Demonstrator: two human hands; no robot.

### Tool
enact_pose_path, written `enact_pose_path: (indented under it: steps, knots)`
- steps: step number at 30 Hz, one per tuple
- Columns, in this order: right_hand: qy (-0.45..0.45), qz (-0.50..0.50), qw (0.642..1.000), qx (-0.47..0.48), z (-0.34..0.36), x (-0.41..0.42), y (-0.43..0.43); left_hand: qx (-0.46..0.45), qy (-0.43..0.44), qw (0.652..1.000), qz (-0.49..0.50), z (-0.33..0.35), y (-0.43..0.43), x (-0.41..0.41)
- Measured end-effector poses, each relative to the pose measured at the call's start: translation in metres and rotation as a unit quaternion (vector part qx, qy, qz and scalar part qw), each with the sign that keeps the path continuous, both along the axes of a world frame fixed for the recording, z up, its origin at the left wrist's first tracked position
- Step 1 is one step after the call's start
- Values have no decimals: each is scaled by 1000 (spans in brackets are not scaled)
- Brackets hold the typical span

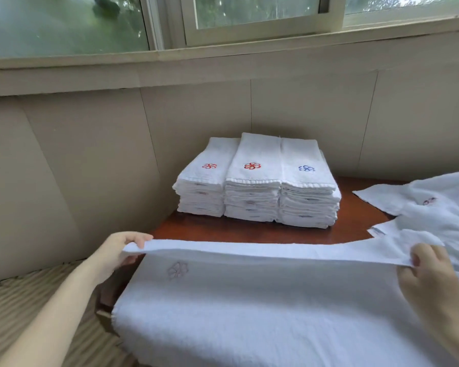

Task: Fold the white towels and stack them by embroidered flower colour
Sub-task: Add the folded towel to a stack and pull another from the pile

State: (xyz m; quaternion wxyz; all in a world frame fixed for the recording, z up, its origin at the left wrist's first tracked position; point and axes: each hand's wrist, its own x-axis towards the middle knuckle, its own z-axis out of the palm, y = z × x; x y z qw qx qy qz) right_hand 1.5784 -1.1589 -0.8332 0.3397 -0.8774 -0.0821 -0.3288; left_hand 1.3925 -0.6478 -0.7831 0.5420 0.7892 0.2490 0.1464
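A white towel (249, 308) lies spread across the near end of the table, its far edge lifted into a fold. My left hand (119, 250) pinches the left end of that edge and my right hand (429, 271) pinches the right end. A faint flower (178, 270) shows through the cloth near the left. At the back stand three stacks of folded towels: two topped with red flowers (209, 166) (252, 166) and one with a blue flower (306, 168).
Unfolded white towels (435, 207) lie heaped at the right, one showing a reddish flower. The brown wooden table (249, 230) meets a beige panelled wall below a window. A ribbed mat (24, 300) covers the floor at the left.
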Motion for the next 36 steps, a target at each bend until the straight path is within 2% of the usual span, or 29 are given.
enact_pose_path:
  steps: [2, 5, 8, 9, 10, 12, 15, 17, 20, 23, 29, 32, 34, 35, 36]
  knots:
    - [10, 4, 999, -31, 1, -11, -5, 38, 68, 996, -51, -5, 3, -18]
    - [71, 30, 993, -95, 0, -27, -11, 170, 163, 966, -105, -2, -1, -25]
    - [109, 45, 990, -81, -4, -37, -14, 371, 261, 887, -84, 10, -30, -16]
    - [113, 40, 991, -55, -5, -38, -14, 418, 278, 862, -66, 12, -46, -10]
    - [120, 25, 992, -22, -6, -39, -12, 441, 275, 852, -55, 10, -64, -3]
    - [136, -20, 990, 34, -4, -37, -13, 424, 255, 866, -77, 0, -104, 14]
    - [198, -42, 979, 27, 0, -39, -17, 379, 300, 867, -121, -24, -172, 35]
    - [239, -40, 970, -23, 2, -44, -20, 371, 324, 865, -94, -39, -201, 45]
    - [275, -52, 948, -151, 1, -51, -33, 404, 301, 863, -32, -53, -210, 54]
    - [276, -57, 929, -240, 6, -55, -55, 417, 288, 861, -44, -56, -196, 68]
    - [303, -63, 891, -334, 31, -71, -74, 453, 283, 837, -114, -46, -175, 101]
    - [327, -81, 877, -341, 34, -78, -82, 491, 311, 810, -82, -29, -201, 112]
    - [346, -79, 880, -316, 38, -73, -86, 542, 257, 795, -87, -17, -245, 121]
    - [352, -69, 882, -307, 39, -68, -88, 530, 191, 816, -128, -12, -274, 125]
    - [351, -55, 887, -293, 40, -65, -87, 476, 119, 849, -196, -9, -305, 128]
